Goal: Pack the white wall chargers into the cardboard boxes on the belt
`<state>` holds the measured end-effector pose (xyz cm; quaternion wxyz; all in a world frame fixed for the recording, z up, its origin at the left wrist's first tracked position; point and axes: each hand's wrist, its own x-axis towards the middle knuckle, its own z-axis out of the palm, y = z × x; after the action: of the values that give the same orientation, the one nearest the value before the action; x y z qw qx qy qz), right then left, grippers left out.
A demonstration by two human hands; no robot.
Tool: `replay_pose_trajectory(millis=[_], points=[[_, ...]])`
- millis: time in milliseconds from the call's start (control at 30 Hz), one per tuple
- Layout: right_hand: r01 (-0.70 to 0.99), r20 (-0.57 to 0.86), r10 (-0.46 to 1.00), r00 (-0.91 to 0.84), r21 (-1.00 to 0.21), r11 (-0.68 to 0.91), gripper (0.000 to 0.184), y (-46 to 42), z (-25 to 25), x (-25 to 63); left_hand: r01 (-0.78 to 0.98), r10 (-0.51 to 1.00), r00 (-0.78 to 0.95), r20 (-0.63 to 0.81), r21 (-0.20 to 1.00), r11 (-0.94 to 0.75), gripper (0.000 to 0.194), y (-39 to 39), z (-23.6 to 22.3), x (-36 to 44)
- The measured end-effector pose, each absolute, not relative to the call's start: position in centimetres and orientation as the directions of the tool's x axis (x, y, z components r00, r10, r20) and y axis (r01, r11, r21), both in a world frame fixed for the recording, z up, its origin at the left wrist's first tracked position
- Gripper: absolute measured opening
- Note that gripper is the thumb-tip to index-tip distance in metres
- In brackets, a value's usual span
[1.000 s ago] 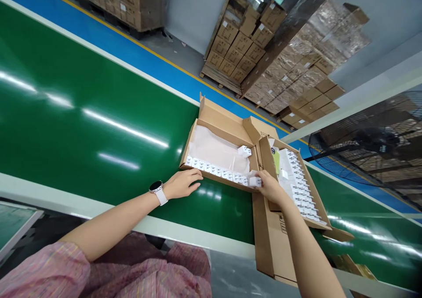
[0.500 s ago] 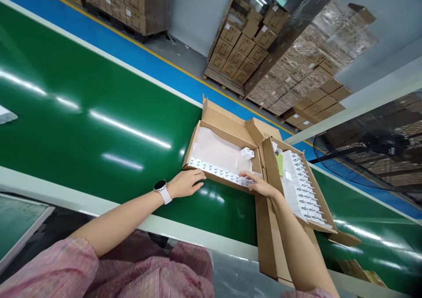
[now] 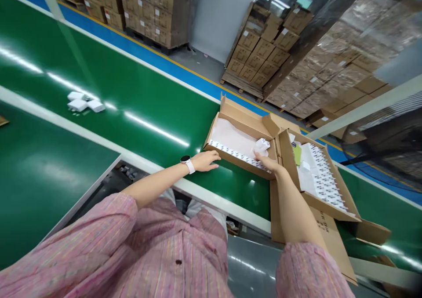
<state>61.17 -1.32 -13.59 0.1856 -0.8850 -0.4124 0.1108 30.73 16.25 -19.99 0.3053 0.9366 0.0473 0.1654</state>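
A shallow cardboard box (image 3: pixel 242 162) with its flaps raised holds a row of small white plug-like pieces (image 3: pixel 231 152) along its near wall. White sheet lining (image 3: pixel 231 133) covers its floor. Inside the right end lies a white piece (image 3: pixel 263 144) with thin translucent wrap by it. My right hand (image 3: pixel 267 162) reaches over the near wall at the row's right end, fingers extended and touching there; its fingertips are partly hidden. My left hand (image 3: pixel 205 161), with a watch on the wrist, rests at the near left corner of the box, fingers stretched out and holding nothing.
A second open carton (image 3: pixel 306 199) on the right holds several rows of white pieces and a green card (image 3: pixel 297 154). Several white blocks (image 3: pixel 86 102) lie on the green surface (image 3: pixel 158 109) at left. Stacked cartons (image 3: pixel 260 54) stand behind; a large fan (image 3: pixel 382 139) is at right.
The camera view has shifted, showing more at the left. My right hand stays at the row's right end, its fingers now further in beside the loose white piece. My left hand stays by the box corner.
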Motion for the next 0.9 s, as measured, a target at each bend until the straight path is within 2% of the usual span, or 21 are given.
replay_pose_trajectory(millis=[100, 233, 300, 433, 567, 700, 800, 900], points=[[0.689, 0.078, 0.732, 0.677, -0.416, -0.593, 0.062, -1.9, -13.3, 59.8, 0.086, 0.324, 0.902, 0.284, 0.618, -0.781, 0.032, 16.2, -20.5, 27.2], [0.751, 0.521, 0.54, 0.661, -0.453, -0.481, 0.061, -4.2, -13.4, 56.1, 0.263, 0.606, 0.733, 0.307, 0.695, -0.67, 0.03, 16.9, -21.7, 20.9], [0.785, 0.659, 0.431, 0.617, -0.474, -0.399, 0.056, -5.2, -13.8, 53.5, 0.317, 0.676, 0.669, 0.31, 0.703, -0.636, 0.031, 17.0, -22.3, 18.5], [0.808, 0.697, 0.409, 0.589, -0.504, -0.305, 0.045, -6.3, -15.1, 48.3, 0.357, 0.712, 0.623, 0.325, 0.691, -0.628, 0.029, 16.9, -22.7, 16.5], [0.825, 0.674, 0.493, 0.551, -0.529, -0.2, 0.037, -6.8, -16.7, 44.7, 0.367, 0.698, 0.632, 0.338, 0.663, -0.653, 0.027, 16.4, -22.6, 16.5], [0.818, 0.627, 0.566, 0.535, -0.553, -0.16, 0.033, -7.9, -18.6, 41.7, 0.37, 0.678, 0.648, 0.347, 0.635, -0.678, 0.025, 15.7, -22.0, 16.0], [0.848, 0.636, 0.61, 0.474, -0.515, -0.123, 0.032, -9.0, -19.7, 39.6, 0.359, 0.663, 0.648, 0.375, 0.617, -0.7, 0.022, 14.8, -20.9, 15.3], [0.884, 0.686, 0.592, 0.423, -0.456, -0.104, 0.032, -10.4, -21.1, 38.8, 0.349, 0.66, 0.613, 0.435, 0.601, -0.719, 0.022, 14.0, -20.1, 14.7]])
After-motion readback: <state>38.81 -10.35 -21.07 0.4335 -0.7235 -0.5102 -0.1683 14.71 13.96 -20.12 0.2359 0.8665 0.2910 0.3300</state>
